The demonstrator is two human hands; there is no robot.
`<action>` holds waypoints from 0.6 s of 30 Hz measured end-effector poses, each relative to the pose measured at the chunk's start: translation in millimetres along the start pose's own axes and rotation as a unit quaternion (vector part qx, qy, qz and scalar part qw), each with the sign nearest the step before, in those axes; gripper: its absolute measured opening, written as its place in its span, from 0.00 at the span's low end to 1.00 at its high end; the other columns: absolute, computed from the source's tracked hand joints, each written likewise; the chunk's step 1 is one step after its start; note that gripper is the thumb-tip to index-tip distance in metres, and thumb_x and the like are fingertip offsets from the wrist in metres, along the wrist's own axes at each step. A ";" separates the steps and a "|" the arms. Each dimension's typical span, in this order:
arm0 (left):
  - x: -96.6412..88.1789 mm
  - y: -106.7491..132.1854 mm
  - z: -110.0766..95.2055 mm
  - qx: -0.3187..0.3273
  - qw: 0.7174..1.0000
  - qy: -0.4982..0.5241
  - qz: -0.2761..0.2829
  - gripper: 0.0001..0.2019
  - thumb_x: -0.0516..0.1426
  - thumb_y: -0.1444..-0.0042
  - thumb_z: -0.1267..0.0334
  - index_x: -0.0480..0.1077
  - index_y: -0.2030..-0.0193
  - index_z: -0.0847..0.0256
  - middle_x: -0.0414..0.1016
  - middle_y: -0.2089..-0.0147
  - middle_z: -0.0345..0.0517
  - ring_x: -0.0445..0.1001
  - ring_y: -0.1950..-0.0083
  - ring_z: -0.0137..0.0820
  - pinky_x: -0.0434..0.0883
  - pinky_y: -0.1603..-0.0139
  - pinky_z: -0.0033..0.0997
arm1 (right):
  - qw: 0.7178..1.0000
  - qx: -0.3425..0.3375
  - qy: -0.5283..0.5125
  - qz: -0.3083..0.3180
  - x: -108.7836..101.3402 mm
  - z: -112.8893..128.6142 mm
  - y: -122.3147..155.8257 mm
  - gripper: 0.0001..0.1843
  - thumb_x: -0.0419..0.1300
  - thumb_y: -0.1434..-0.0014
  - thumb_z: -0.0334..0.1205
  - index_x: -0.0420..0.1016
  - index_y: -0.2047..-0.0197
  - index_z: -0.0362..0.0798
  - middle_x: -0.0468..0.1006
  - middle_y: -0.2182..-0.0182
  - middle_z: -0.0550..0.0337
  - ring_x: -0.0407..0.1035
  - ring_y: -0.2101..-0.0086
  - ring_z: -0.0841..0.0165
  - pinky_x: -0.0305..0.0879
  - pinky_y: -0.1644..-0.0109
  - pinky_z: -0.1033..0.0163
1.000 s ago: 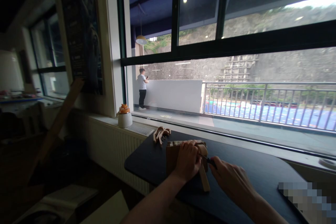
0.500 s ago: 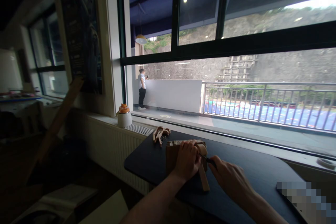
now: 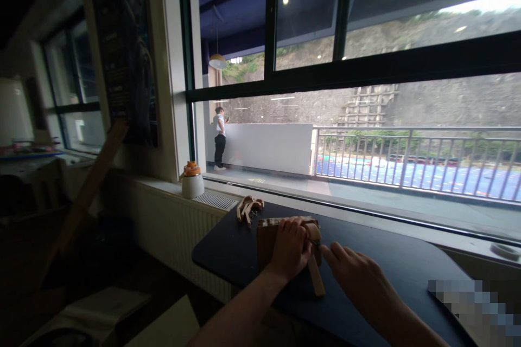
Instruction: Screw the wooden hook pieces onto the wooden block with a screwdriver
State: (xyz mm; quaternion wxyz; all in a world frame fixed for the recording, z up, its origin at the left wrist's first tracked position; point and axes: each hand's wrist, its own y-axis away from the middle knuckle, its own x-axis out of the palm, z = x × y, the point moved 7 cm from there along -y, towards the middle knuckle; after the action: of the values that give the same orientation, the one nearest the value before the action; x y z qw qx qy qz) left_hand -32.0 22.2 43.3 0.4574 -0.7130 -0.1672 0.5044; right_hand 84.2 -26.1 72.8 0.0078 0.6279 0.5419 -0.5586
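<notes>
A brown block-like piece with a pale mottled top edge stands near the table's front edge. My left hand is closed over its top, fingers wrapped over the far side, pressing it and a curved light-wood part. A flat wooden strip slants down beside the block toward me. My right hand is curled just right of the curved part. It grips a slim tool that looks like a screwdriver, its dark handle now mostly hidden by the fingers. The tool's tip is too small to make out.
Several curved wooden pieces and small metal bits lie at the dark table's far left corner. A white pot with an orange top stands on the sill. A pixelated object lies at right. Outside the window stands a person.
My right hand has turned slightly, and the dark handle that showed between its fingers and the wood is now mostly hidden. My left hand and the block have stayed in place.
</notes>
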 end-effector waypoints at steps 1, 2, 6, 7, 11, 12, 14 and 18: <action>0.0 0.0 0.0 0.000 1.000 0.001 -0.001 0.12 0.57 0.48 0.71 0.62 0.57 0.59 0.67 0.44 0.51 0.64 0.41 0.44 0.57 0.37 0.51 | 1.000 -0.018 0.007 -0.010 -2.2 3.4 0.3 0.22 0.51 0.53 0.17 0.69 0.59 0.49 0.73 0.73 0.63 0.70 0.76 0.67 0.53 0.75 0.62; 0.1 -0.1 0.0 -0.001 1.000 0.002 -0.002 0.12 0.57 0.48 0.71 0.62 0.57 0.59 0.67 0.44 0.51 0.64 0.40 0.44 0.57 0.37 0.51 | 0.999 -0.032 0.012 -0.020 -3.7 6.0 0.6 0.23 0.51 0.54 0.16 0.69 0.59 0.49 0.72 0.74 0.63 0.69 0.76 0.67 0.53 0.74 0.62; 0.1 0.0 -0.5 0.002 1.000 0.002 -0.003 0.11 0.56 0.47 0.71 0.62 0.57 0.59 0.67 0.44 0.52 0.64 0.40 0.43 0.57 0.37 0.50 | 0.997 -0.056 0.026 -0.049 -4.0 8.5 1.6 0.22 0.50 0.55 0.16 0.68 0.60 0.45 0.71 0.75 0.63 0.67 0.78 0.68 0.54 0.75 0.62; 0.1 0.1 -0.6 0.003 1.000 0.002 -0.004 0.11 0.56 0.47 0.71 0.62 0.57 0.59 0.67 0.44 0.52 0.64 0.40 0.43 0.57 0.37 0.50 | 0.997 -0.058 0.027 -0.053 -3.4 7.6 1.9 0.22 0.50 0.55 0.16 0.67 0.59 0.45 0.70 0.75 0.63 0.67 0.78 0.68 0.54 0.75 0.62; -0.1 0.6 -0.6 0.002 1.000 0.003 -0.005 0.10 0.56 0.47 0.71 0.62 0.57 0.60 0.67 0.44 0.51 0.64 0.40 0.43 0.57 0.37 0.50 | 0.997 -0.053 0.023 -0.057 -2.4 1.5 3.0 0.21 0.51 0.53 0.17 0.65 0.57 0.45 0.70 0.75 0.64 0.67 0.77 0.68 0.55 0.74 0.63; -0.1 0.6 -0.6 0.002 1.000 0.003 -0.005 0.10 0.56 0.47 0.71 0.62 0.58 0.59 0.67 0.44 0.51 0.64 0.40 0.43 0.57 0.37 0.50 | 0.997 -0.049 0.019 -0.056 -2.5 -0.2 3.2 0.21 0.51 0.52 0.18 0.65 0.57 0.45 0.70 0.74 0.64 0.68 0.77 0.68 0.55 0.74 0.63; 0.0 0.7 -0.5 0.001 1.000 0.004 -0.005 0.11 0.56 0.47 0.71 0.62 0.57 0.59 0.67 0.44 0.51 0.64 0.40 0.43 0.57 0.37 0.50 | 0.998 -0.038 0.012 -0.055 -2.6 -3.0 3.2 0.20 0.51 0.51 0.18 0.64 0.56 0.46 0.70 0.74 0.64 0.68 0.76 0.69 0.55 0.74 0.64; 0.1 0.8 -0.5 0.002 1.000 0.005 -0.003 0.10 0.56 0.47 0.70 0.62 0.58 0.59 0.67 0.44 0.52 0.64 0.40 0.43 0.57 0.37 0.51 | 0.998 -0.019 -0.005 -0.056 -1.8 -5.8 3.6 0.15 0.51 0.47 0.21 0.64 0.58 0.47 0.70 0.75 0.64 0.68 0.77 0.69 0.53 0.75 0.64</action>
State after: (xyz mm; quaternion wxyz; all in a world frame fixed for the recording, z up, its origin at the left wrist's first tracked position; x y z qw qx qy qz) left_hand -31.8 21.6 42.5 0.4610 -0.7145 -0.1662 0.4993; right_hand 91.1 -25.3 74.1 -0.0091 0.5935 0.5870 -0.5506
